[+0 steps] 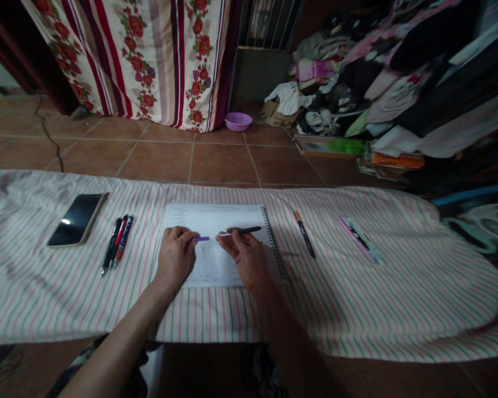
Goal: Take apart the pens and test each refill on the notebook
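My left hand (175, 255) rests on a spiral-bound notebook (219, 218) and pinches a small purple pen cap (202, 239). Just to its right, my right hand (244, 255) grips a dark pen (243, 231) whose light tip points toward the cap. Cap and pen tip lie a short gap apart. The notebook is open flat on a striped cloth (357, 298), showing a faintly printed page.
A black phone (77, 219) and three pens (117, 243) lie left of the notebook. Another pen (304, 233) and a flat purple item (360, 239) lie to its right. Beyond the cloth are floor tiles, a floral curtain (149, 55), a purple bowl (238, 121) and piled clothes (377, 72).
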Available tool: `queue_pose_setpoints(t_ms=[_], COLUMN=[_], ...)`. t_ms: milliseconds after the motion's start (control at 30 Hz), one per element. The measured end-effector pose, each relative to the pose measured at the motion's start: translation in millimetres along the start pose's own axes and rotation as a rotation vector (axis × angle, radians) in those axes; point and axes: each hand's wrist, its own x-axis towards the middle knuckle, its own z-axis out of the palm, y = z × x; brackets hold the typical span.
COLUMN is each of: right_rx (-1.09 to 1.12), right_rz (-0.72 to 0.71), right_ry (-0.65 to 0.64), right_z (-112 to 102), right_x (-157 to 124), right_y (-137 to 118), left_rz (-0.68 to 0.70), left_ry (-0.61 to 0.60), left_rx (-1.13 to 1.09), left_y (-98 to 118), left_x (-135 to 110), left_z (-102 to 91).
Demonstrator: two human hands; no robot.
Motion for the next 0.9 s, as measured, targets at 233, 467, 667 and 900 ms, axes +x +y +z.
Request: queue_pose_setpoints(t_ms=[233, 467, 667, 900], right_rx=[0.032, 0.039, -0.015, -0.046], right_rz=[0.022, 0.056, 0.043, 0.047], right_ry=[-0.047, -0.093, -0.107, -0.093], right_z=[7.6, 10.5, 9.3, 11.3], right_x=[-3.6, -8.4, -9.6, -10.6], right_y=[-2.2, -5.2, -5.1, -6.6], left_rz=[-0.116, -0.162, -0.157, -0.142], left_ry=[0.016, 0.008, 0.023, 0.035], left_rx=[-0.235, -0.420, -0.440, -0.453], left_y=[-0.2, 5.2, 4.8, 2.9], left_x=[-3.4, -7.0, -8.9, -10.2], left_z=[-1.2, -1.9, -1.7, 0.2])
